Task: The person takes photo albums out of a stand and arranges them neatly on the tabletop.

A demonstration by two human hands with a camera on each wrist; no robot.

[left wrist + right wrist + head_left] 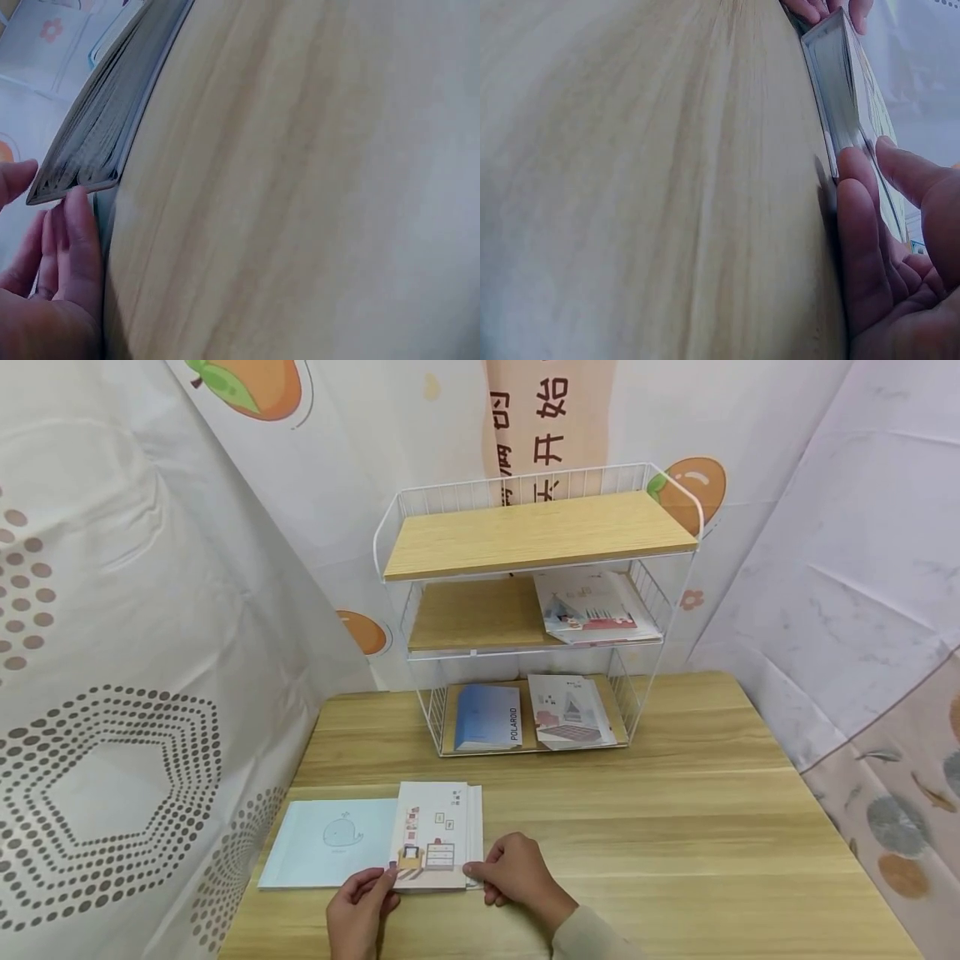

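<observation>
Head view: hands (517, 870) at lower corners of album (432, 822), thumbs (476, 869) uppermost

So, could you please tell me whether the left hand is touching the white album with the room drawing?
Touching. In the left wrist view, a fingertip of the left hand meets the edge of the white album, with no gap between them.

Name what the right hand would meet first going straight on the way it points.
Probably the white illustrated album, straight away: the right hand appears to touch its right side, though exact depth is unclear.
</observation>
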